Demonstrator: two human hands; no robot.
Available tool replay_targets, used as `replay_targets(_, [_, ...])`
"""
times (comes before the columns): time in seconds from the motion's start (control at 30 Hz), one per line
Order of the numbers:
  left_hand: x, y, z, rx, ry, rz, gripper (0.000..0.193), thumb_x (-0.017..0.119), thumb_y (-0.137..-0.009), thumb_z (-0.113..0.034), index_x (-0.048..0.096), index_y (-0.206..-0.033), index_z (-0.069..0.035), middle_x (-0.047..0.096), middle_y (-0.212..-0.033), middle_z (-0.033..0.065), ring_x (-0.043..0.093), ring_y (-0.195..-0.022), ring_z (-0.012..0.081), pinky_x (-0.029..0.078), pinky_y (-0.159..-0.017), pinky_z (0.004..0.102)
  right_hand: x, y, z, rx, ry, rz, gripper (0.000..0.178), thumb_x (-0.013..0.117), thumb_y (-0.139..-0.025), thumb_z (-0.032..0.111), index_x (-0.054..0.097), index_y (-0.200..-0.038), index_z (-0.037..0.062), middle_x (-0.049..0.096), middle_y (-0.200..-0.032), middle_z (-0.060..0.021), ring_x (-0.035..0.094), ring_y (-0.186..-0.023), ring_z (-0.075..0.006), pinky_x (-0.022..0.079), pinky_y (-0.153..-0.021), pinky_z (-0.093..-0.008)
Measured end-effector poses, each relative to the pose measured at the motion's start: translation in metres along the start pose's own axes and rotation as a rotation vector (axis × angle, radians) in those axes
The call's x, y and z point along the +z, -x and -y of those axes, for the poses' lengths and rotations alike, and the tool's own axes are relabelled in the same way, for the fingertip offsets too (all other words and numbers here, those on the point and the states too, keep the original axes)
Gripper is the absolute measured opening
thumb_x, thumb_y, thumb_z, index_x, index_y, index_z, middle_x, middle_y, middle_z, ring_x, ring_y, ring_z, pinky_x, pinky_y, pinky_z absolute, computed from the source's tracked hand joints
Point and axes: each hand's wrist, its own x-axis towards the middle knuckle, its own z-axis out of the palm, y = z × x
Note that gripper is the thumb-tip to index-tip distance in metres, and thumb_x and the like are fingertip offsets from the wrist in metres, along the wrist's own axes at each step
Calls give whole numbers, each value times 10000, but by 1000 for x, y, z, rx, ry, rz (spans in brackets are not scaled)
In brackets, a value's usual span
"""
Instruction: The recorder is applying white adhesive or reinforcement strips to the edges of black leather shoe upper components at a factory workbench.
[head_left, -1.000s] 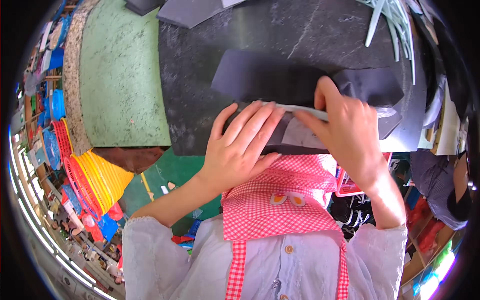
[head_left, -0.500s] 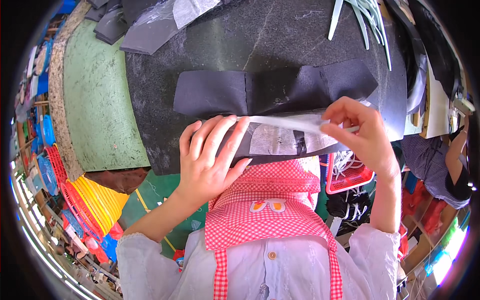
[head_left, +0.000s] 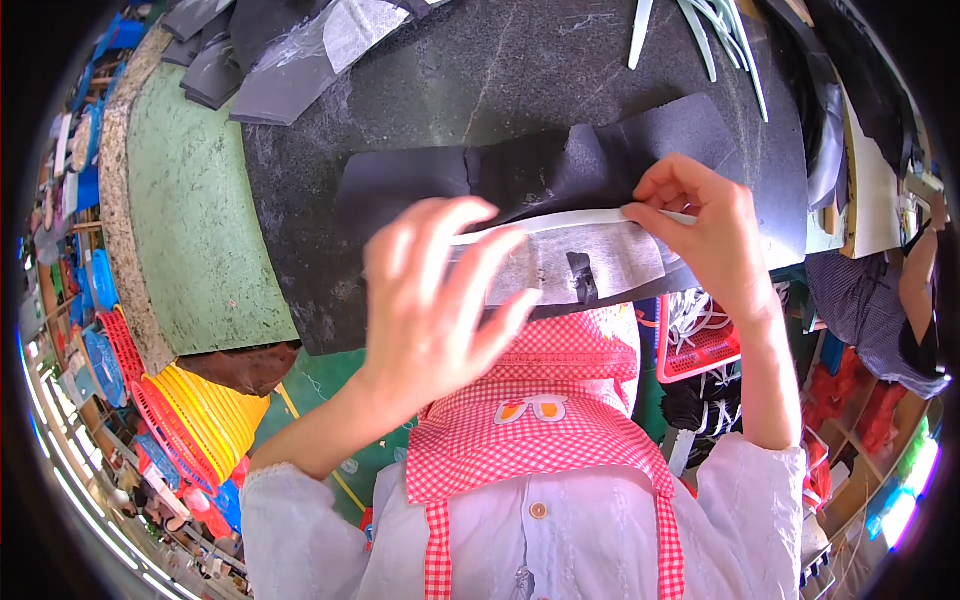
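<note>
The right hand [head_left: 680, 205] pinches the white strip [head_left: 575, 218] near its right end, seemingly steadying it along the black sheet [head_left: 520, 172] at the tabletop's [head_left: 410, 110] near side; the left hand [head_left: 430, 300] spreads over the strip's left part, contact unclear.

No text, label, brand, number or sign can be read.
</note>
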Motion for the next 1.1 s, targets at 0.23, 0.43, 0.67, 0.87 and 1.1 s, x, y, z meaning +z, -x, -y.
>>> replay_targets(0.23, [43, -14, -28, 183, 86, 102, 633, 787, -827, -259, 626, -1415, -85, 572, -1477, 100, 552, -1322, 291, 453, -1119, 462, -16, 18, -13, 113, -73, -62, 137, 801, -911, 29, 735, -1024, -12, 749, -854, -51, 702, -785, -78, 567, -710, -232])
replay_targets(0.43, [49, -18, -22, 235, 63, 36, 627, 807, -811, -196, 633, -1403, -89, 605, -1436, 89, 585, -1278, 288, 475, -1070, 457, -20, 14, -19, 191, -178, -92, 105, 770, -937, 13, 750, -1038, -5, 755, -879, -40, 694, -793, -63, 562, -709, -212])
replay_targets(0.67, [37, -25, -17, 206, 252, -75, 420, 907, -724, -148, 723, -1086, -38, 702, -1116, 107, 722, -1088, 288, 603, -866, 388, -36, -9, -19, 159, 482, -46, 293, 854, -860, 101, 661, -1070, 36, 623, -711, -67, 665, -664, -210, 561, -688, -332])
replay_targets(0.87, [15, -31, -28, 183, 204, 129, 234, 858, -781, -157, 755, -950, -32, 714, -1090, 94, 717, -1137, 298, 603, -928, 414, 7, -15, -2, -538, 439, -189, 813, 885, -721, 96, 525, -1449, 71, 635, -1340, -173, 554, -1338, -359, 384, -1185, -481])
replay_targets(1.1, [-7, -87, 24, 85, -85, 170, 901, 907, -734, -226, 504, -1535, -145, 650, -1249, 132, 587, -1197, 336, 379, -1152, 492, -6, -35, 9, -546, 531, 189, 661, 896, -719, 130, 638, -1322, 54, 659, -1182, -126, 583, -1239, -293, 377, -1157, -476])
